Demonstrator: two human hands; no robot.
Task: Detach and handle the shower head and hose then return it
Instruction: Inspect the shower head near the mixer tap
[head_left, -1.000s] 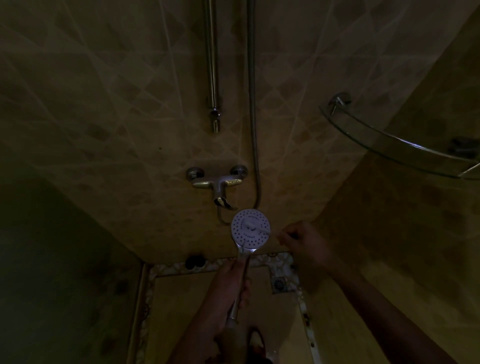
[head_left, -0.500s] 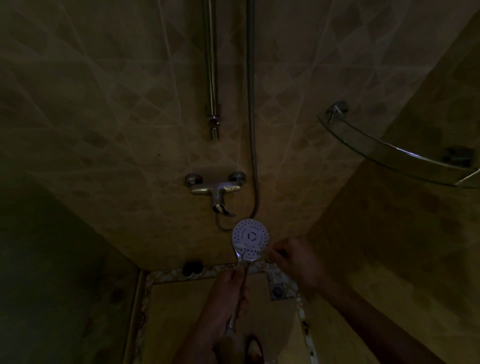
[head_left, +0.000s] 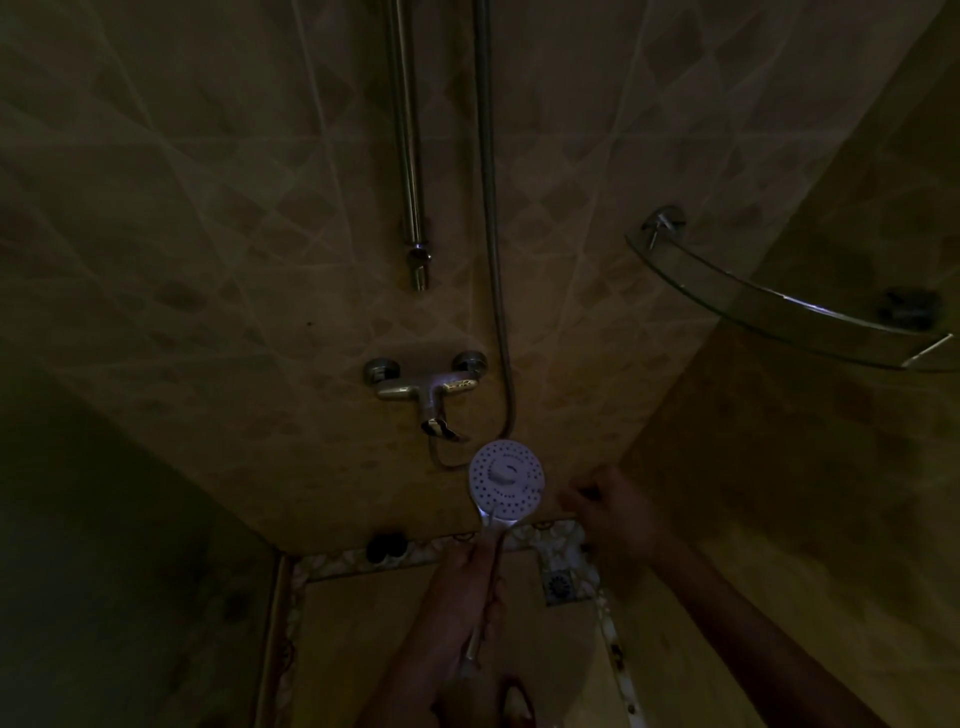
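Observation:
In this dim shower, the white round shower head (head_left: 506, 480) faces me, its spray plate full of small holes. My left hand (head_left: 467, 592) grips its handle below the head. My right hand (head_left: 610, 506) hovers just right of the head, a small gap between them, with its fingers curled; the dark hides whether it holds anything. The metal hose (head_left: 491, 234) hangs down the wall and loops under the chrome mixer tap (head_left: 428, 387). The vertical slide rail (head_left: 408, 156) ends above the tap.
A glass corner shelf (head_left: 769, 301) juts from the right wall, with a dark item on it. A floor drain (head_left: 558, 584) and a dark object (head_left: 385, 545) sit at the base of the tiled wall. My feet show at the bottom edge.
My right hand has left the shower head's rim and drawn a little to the right. The head has tilted slightly in my left hand.

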